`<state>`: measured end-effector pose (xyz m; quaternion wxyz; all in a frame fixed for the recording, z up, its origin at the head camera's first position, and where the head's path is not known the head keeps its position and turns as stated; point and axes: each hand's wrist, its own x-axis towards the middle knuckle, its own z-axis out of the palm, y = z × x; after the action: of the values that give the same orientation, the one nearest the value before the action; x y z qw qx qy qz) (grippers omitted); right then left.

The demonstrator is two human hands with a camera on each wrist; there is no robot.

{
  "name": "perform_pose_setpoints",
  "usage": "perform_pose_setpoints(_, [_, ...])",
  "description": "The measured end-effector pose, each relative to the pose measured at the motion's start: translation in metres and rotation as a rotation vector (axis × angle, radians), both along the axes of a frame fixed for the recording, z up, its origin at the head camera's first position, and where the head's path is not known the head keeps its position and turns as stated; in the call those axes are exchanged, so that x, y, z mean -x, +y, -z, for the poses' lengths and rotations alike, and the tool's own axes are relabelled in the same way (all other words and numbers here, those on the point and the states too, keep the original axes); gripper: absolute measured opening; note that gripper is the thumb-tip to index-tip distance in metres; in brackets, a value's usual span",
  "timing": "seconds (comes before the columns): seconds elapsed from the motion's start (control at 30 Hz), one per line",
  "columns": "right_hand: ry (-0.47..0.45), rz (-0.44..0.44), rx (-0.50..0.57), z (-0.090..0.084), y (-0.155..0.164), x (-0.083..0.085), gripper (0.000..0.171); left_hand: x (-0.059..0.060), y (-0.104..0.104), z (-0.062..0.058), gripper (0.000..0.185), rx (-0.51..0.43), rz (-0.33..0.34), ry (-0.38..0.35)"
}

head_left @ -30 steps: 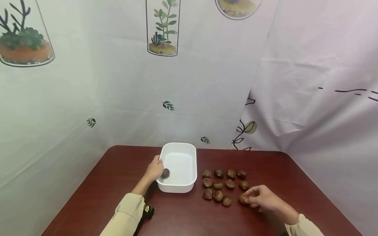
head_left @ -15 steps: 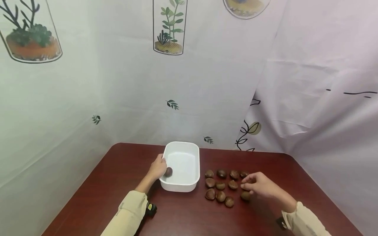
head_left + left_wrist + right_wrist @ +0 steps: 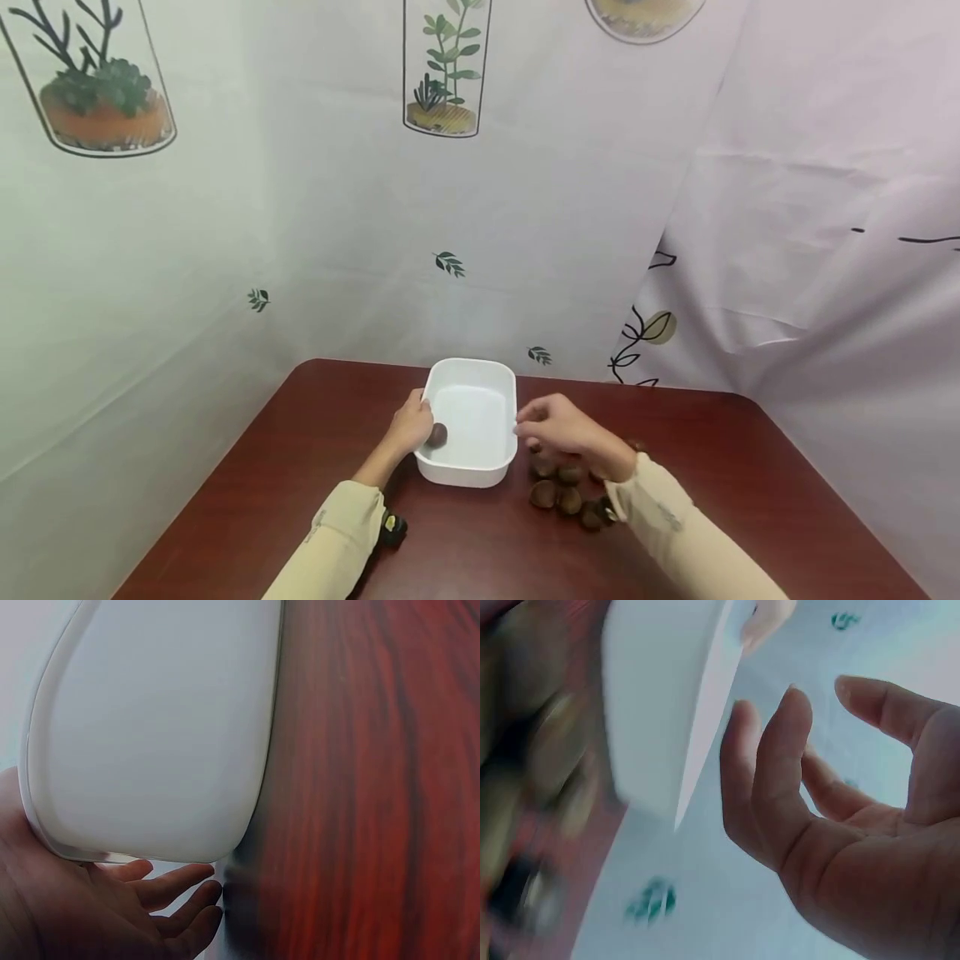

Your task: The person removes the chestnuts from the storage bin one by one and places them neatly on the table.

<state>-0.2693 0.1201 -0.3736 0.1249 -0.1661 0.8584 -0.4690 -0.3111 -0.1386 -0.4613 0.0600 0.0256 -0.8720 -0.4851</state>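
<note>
My left hand (image 3: pixel 411 425) grips the left side of a white rectangular tray (image 3: pixel 467 477), its fingers (image 3: pixel 176 885) along the outside wall in the left wrist view. Inside the tray, close to that hand, lies one brown chestnut (image 3: pixel 437 435). My right hand (image 3: pixel 558 427) hovers at the tray's right rim. Its fingers (image 3: pixel 780 761) are loosely bent in the right wrist view, with a gap to the thumb and nothing held. Beneath the right hand and forearm sit several chestnuts (image 3: pixel 543 494) on the table, partly hidden.
The dark red table (image 3: pixel 465 550) extends to a white patterned cloth (image 3: pixel 360 208) at the back and sides. The chestnuts stand close to the tray's right side. A dark wrist device (image 3: pixel 393 530) shows at my left cuff.
My right hand has left a chestnut at the right of the rows and moved left to the tray's rim. The left hand keeps holding the tray. The head view has shifted slightly.
</note>
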Motion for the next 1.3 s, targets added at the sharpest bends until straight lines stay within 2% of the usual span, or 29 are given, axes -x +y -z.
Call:
perform_pose_setpoints(0.17, [-0.075, 0.012, 0.040, 0.010, -0.066, 0.018, 0.035, -0.001, -0.002, -0.002, 0.042, 0.004, -0.007, 0.007])
perform_pose_setpoints(0.3, [-0.162, 0.053, 0.048, 0.026, -0.103, 0.029, 0.043, -0.001, -0.002, -0.001, 0.041, 0.008, 0.004, 0.026])
perform_pose_setpoints(0.43, [-0.264, 0.120, 0.081, 0.040, -0.116, 0.035, 0.060, -0.001, 0.003, 0.001, 0.041, 0.020, 0.014, 0.042])
perform_pose_setpoints(0.57, [-0.335, 0.156, 0.148, 0.045, -0.122, 0.042, 0.073, 0.000, 0.004, -0.002, 0.040, 0.033, 0.012, 0.067])
perform_pose_setpoints(0.6, [-0.344, 0.159, 0.161, 0.045, -0.123, 0.044, 0.073, 0.000, 0.004, -0.003, 0.040, 0.031, 0.011, 0.073])
perform_pose_setpoints(0.67, [-0.353, 0.146, 0.186, 0.047, -0.125, 0.046, 0.061, 0.001, 0.002, -0.004, 0.040, 0.030, 0.007, 0.078])
perform_pose_setpoints(0.8, [-0.397, 0.111, 0.230, 0.056, -0.127, 0.049, 0.019, 0.000, 0.000, 0.001, 0.040, 0.028, 0.001, 0.061])
perform_pose_setpoints(0.87, [-0.420, 0.100, 0.256, 0.061, -0.127, 0.049, 0.006, -0.001, 0.000, 0.003, 0.040, 0.032, 0.002, 0.052])
perform_pose_setpoints(1.03, [-0.442, 0.095, 0.309, 0.069, -0.127, 0.049, 0.010, -0.003, 0.000, 0.005, 0.041, 0.020, 0.002, 0.041])
perform_pose_setpoints(1.3, [-0.426, 0.091, 0.323, 0.070, -0.128, 0.051, 0.014, -0.003, 0.001, -0.002, 0.040, -0.004, 0.015, 0.049])
